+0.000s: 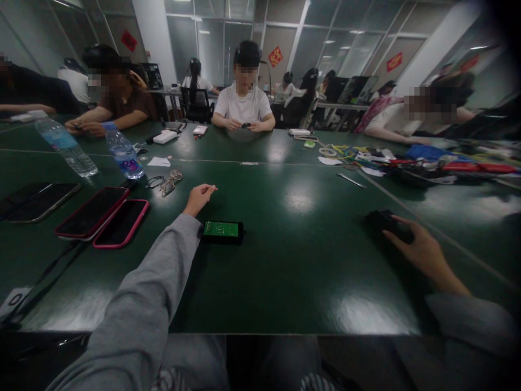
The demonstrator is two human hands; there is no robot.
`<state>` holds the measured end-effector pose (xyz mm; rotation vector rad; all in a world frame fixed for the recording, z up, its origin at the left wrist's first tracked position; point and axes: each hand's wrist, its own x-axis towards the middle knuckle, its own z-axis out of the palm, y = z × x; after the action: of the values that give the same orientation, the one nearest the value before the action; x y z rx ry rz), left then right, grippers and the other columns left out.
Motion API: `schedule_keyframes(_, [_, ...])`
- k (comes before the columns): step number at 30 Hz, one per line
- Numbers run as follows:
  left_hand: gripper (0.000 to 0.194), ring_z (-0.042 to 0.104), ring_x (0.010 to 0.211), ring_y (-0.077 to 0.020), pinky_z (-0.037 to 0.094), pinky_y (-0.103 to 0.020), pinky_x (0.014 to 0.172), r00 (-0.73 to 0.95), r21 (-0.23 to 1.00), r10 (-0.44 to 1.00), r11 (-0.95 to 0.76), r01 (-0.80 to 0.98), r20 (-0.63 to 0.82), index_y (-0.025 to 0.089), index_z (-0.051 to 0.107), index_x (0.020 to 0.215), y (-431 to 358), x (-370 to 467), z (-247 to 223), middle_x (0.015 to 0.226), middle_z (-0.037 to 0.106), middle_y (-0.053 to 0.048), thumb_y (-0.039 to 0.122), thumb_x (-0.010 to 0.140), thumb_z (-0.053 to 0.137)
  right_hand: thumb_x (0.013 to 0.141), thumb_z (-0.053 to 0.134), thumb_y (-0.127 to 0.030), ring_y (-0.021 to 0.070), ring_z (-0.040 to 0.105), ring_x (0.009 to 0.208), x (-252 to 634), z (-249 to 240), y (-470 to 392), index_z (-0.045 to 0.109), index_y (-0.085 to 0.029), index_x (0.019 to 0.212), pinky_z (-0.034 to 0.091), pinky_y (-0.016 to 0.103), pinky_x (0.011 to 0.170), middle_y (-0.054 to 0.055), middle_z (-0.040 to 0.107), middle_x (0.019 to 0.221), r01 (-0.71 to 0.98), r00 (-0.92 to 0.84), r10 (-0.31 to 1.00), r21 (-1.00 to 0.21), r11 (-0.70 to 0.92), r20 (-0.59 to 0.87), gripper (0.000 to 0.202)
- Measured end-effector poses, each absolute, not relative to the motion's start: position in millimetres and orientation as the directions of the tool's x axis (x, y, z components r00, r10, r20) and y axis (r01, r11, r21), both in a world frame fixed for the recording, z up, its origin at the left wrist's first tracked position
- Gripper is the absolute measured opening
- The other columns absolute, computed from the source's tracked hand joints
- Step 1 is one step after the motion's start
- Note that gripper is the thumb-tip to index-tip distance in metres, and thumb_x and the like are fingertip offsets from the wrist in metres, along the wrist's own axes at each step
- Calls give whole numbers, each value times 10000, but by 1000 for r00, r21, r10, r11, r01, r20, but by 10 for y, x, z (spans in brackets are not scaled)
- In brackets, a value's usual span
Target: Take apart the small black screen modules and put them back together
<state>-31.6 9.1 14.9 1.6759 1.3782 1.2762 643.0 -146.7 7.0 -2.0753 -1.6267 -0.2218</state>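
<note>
I see a big green tabletop (293, 271). The person's right hand (423, 252) is wrapped around a black mouse (388, 224). The left hand (200, 197) has its fingertips together. A small black gadget (222, 231) with a green screen lies just nearer the person than the left hand, a bit to its right.

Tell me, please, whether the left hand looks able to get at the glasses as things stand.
Probably yes: the glasses lie just to the left of the left hand, with only green tabletop visible between them.
</note>
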Motion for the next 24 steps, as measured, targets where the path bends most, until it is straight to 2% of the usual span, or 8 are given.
schedule_keyframes(4, [449,448,517,-112,335,-244,528,-15,888,954,-274,370,300,172,744,929,103,-305,141,545,528,23,581,833,584,799,492,-661,364,580,1169,6337,-36,-1449,483,-148,1453,459,507,923,299,610,1222,972,180,871,-219,-86,458,831])
schedule_keyframes(7, [442,450,514,-111,344,-247,533,-19,889,953,-275,367,302,171,744,923,108,-296,137,553,544,20,573,831,587,823,502,-639,371,589,1166,5979,17,-1386,423,-165,1495,460,525,946,311,582,1251,976,93,899,-219,3,428,826])
schedule_keyframes(10, [455,448,511,-110,344,-251,540,-16,888,954,-272,370,299,171,744,927,110,-294,136,570,569,16,583,825,583,865,545,-527,357,590,1176,5290,149,-1278,401,-206,1504,463,520,996,275,567,1296,959,-34,902,-239,150,431,729])
schedule_keyframes(13, [479,450,516,-116,341,-255,547,-7,884,954,-274,378,299,173,745,937,110,-298,138,563,560,18,605,818,577,895,559,-417,345,566,1225,4372,291,-1132,373,-202,1512,469,522,1037,228,541,1347,918,-145,907,-288,272,396,680])
schedule_keyframes(16, [499,456,519,-122,349,-260,553,0,885,955,-274,378,295,173,744,933,109,-303,151,539,524,24,627,814,576,934,523,-411,328,550,1257,3433,363,-951,309,-217,1536,492,533,1036,189,488,1402,843,-278,899,-363,397,337,667])
schedule_keyframes(18, [511,481,536,-127,373,-266,572,4,882,955,-275,382,296,174,744,936,107,-302,167,555,538,17,638,819,567,951,502,-432,317,532,1286,2909,356,-831,270,-278,1545,500,554,1029,148,443,1447,774,-345,874,-423,472,343,657])
schedule_keyframes(22, [519,602,703,-160,454,-285,702,-9,858,942,-302,416,335,183,740,959,107,-289,189,751,677,-33,644,850,528,962,487,-488,323,431,1385,2340,282,-679,165,-312,1573,466,570,1069,134,290,1556,658,-429,812,-478,582,396,713])
schedule_keyframes(24, [511,640,834,-181,473,-296,800,-7,853,937,-314,416,349,189,733,981,117,-282,181,898,720,-49,638,859,524,967,479,-500,311,431,1384,2295,254,-652,163,-318,1573,453,559,1085,128,304,1549,637,-441,796,-481,603,413,707])
